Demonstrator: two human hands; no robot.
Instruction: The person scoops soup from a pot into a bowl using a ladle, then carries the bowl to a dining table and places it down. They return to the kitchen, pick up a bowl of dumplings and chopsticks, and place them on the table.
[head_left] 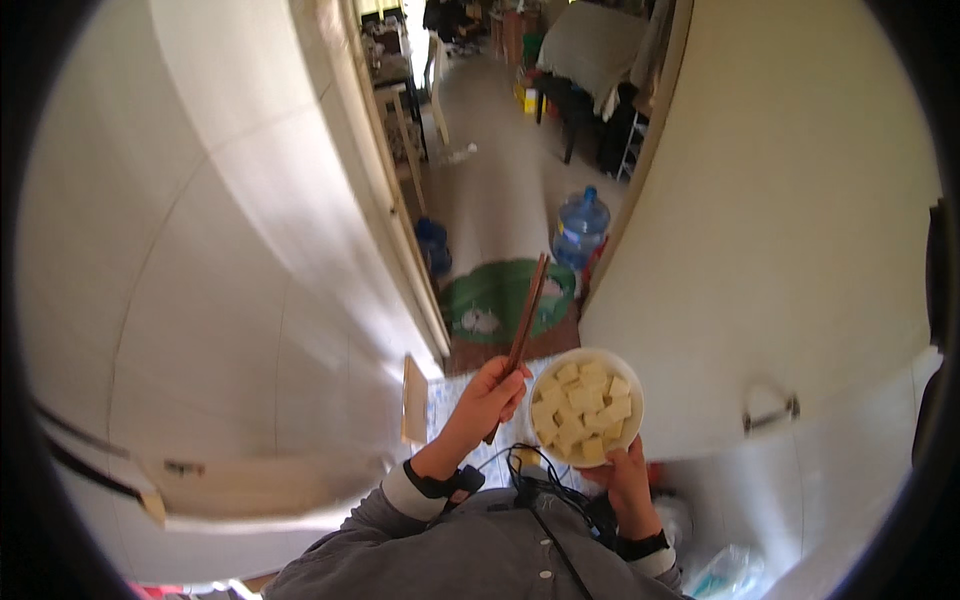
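My left hand [487,400] is closed round a pair of dark brown chopsticks [528,315], whose upper ends point up and away from me. In my right hand [628,480] is a round white bowl [638,392], gripped at its near right side with the thumb by the rim. Pale yellowish-white cubes that look like tofu [585,400] fill the bowl. The chopsticks are held left of the bowl, apart from the cubes. The bowl hides most of my right fingers.
Ahead is a doorway with a green mat [490,300] on its floor. Beyond it stand a large blue water bottle [581,228], a second blue bottle [433,245], and chairs. A pale door [760,250] with a handle [771,414] is on the right. Dark cables [525,465] hang before my body.
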